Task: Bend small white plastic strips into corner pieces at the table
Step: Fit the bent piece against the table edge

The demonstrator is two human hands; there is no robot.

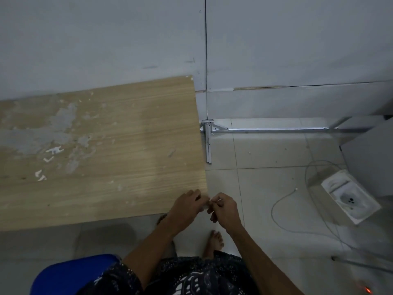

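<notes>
My left hand (187, 206) and my right hand (223, 209) meet just past the near right corner of the wooden table (127, 145). Between their fingertips they pinch a small white plastic strip (209, 201), most of it hidden by the fingers. Several white bent pieces (55, 150) lie on the table's left part, with more white pieces (40, 175) a little nearer to me.
The tabletop is stained with grey patches. An aluminium frame (209, 143) lies on the tiled floor right of the table. A white socket box (348, 195) with cables sits at the far right. A blue stool (70, 275) is at my lower left, my bare foot (214, 241) below the hands.
</notes>
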